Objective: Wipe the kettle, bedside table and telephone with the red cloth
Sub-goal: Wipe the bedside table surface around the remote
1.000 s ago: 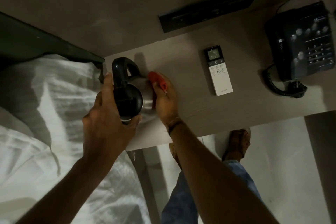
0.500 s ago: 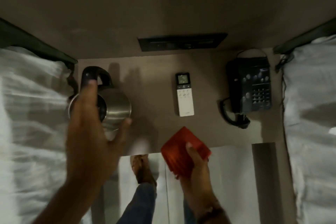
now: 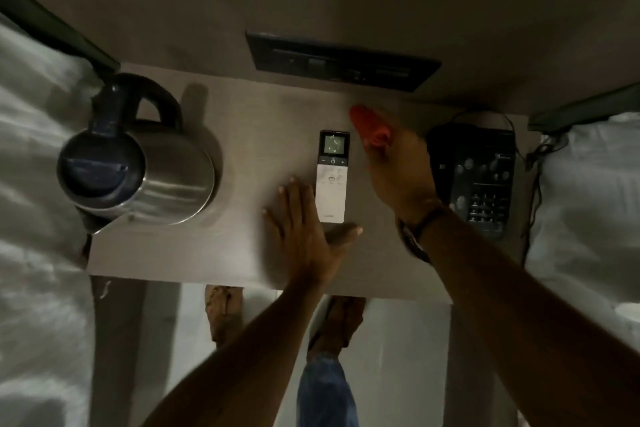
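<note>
remote control (image 3: 331, 180) flat, screen lit | dark switch panel (image 3: 343, 62) on wall | white bedding (image 3: 38, 156) both sides

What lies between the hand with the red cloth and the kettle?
The remote lies between the right hand, holding the red cloth, and the kettle; the left hand rests flat beside it.

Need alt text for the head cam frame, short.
Seen from above, a person's right hand holds a red cloth on a bedside table, between a remote and a black telephone. The left hand lies flat beside the remote; a steel kettle stands at left.
</note>
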